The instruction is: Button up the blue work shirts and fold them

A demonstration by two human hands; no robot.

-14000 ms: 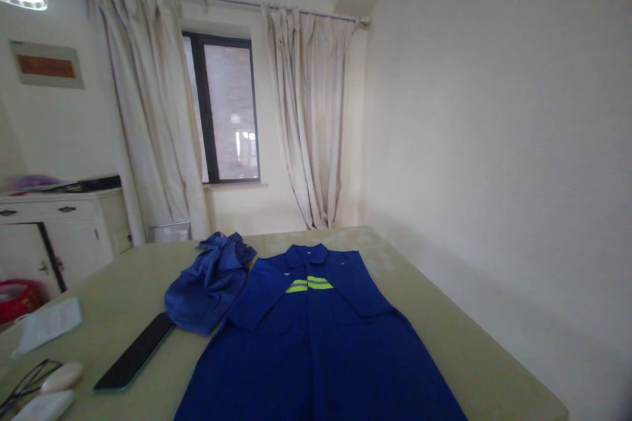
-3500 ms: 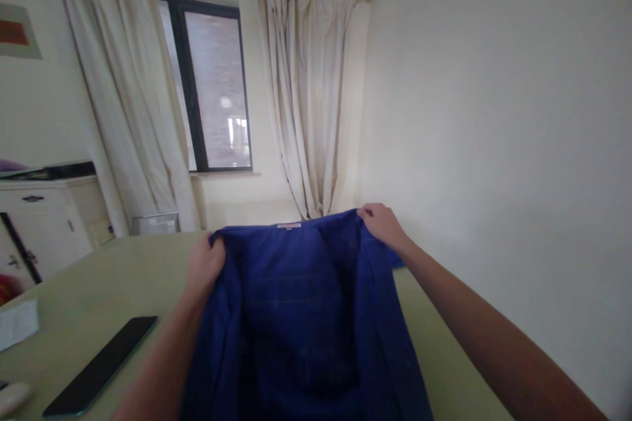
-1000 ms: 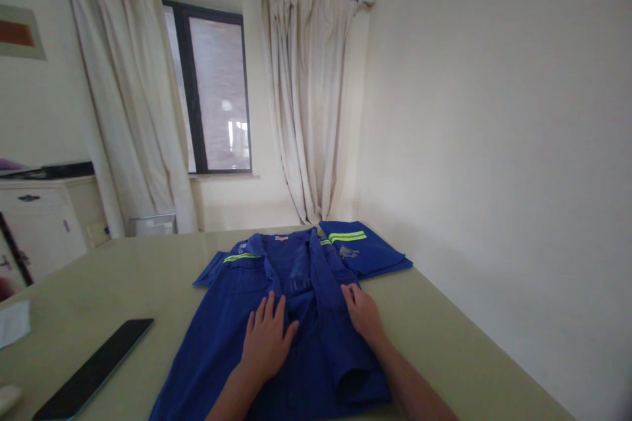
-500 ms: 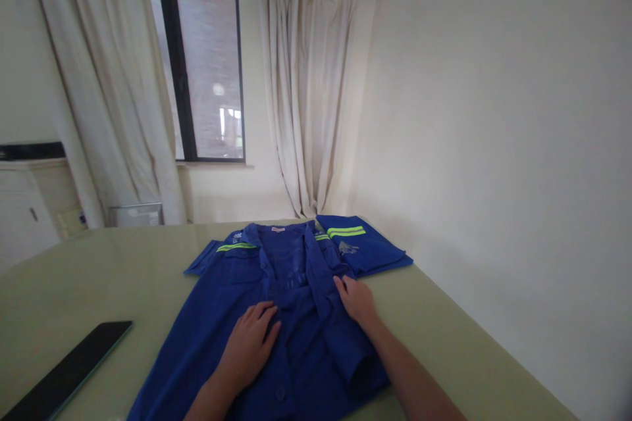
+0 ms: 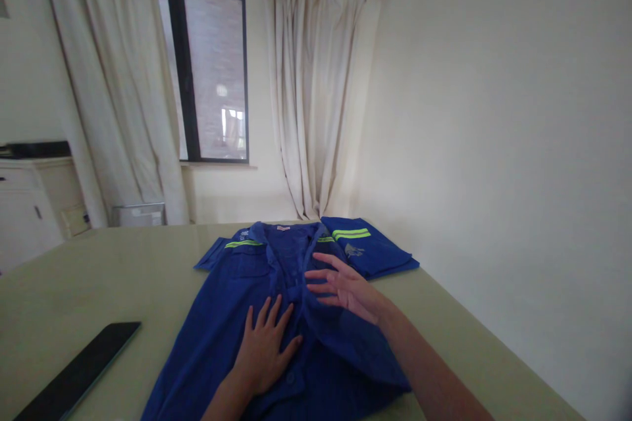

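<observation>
A blue work jacket (image 5: 212, 322) with yellow-green reflective strips lies spread front-up, its collar toward the far edge of the table. My left hand (image 5: 266, 345) rests flat on the jacket's left front near the button edge, fingers spread. Over the right front panel is my right hand (image 5: 345, 286), fingers apart and pointing left; whether it touches the cloth I cannot tell. Beneath that hand the right panel is lifted and bulging. Just beyond the jacket, at the right, lies a folded blue garment (image 5: 375, 256) with a similar strip and a grey print.
The pale green table (image 5: 123, 276) bears a flat black object (image 5: 79, 368) at the left. Along its right side runs a white wall (image 5: 494, 145). Behind are cream curtains (image 5: 316, 79), a dark-framed window (image 5: 214, 72) and a white cabinet (image 5: 29, 204).
My right hand has moved left from the jacket's right side, and its fingers have spread. The right panel has shifted and bulged. My left hand's fingers have spread out flat.
</observation>
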